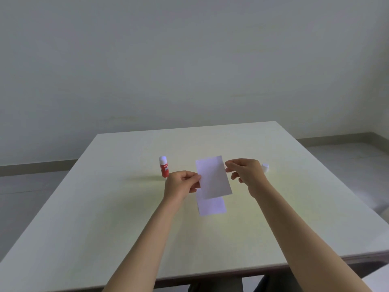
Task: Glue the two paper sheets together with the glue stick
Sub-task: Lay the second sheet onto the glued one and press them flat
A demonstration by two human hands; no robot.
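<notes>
Nearest the camera, two bare forearms reach out over the pale, matt square table (105,228). At the left stands the red-labelled glue stick (163,166), upright and uncapped by the look of its white tip, just beyond the left hand (181,185). That hand pinches the left edge of the upper white paper sheet (213,177) between thumb and fingers. The sheet is held up, tilted, above the lower white paper sheet (211,206), which lies flat on the table. The right hand (245,172) sits at the upper sheet's right edge, fingers narrowed; whether it truly grips the paper I cannot tell. Further right lies a small white cap (265,167), partly behind that hand.

The likely mishaps: the sheet comes down skewed, since it already hangs at an angle to the one below, or it sags and sticks early. The left wrist could also knock the glue stick over.

No glue can be made out on either sheet, and much of the lower sheet is hidden under the upper one.
</notes>
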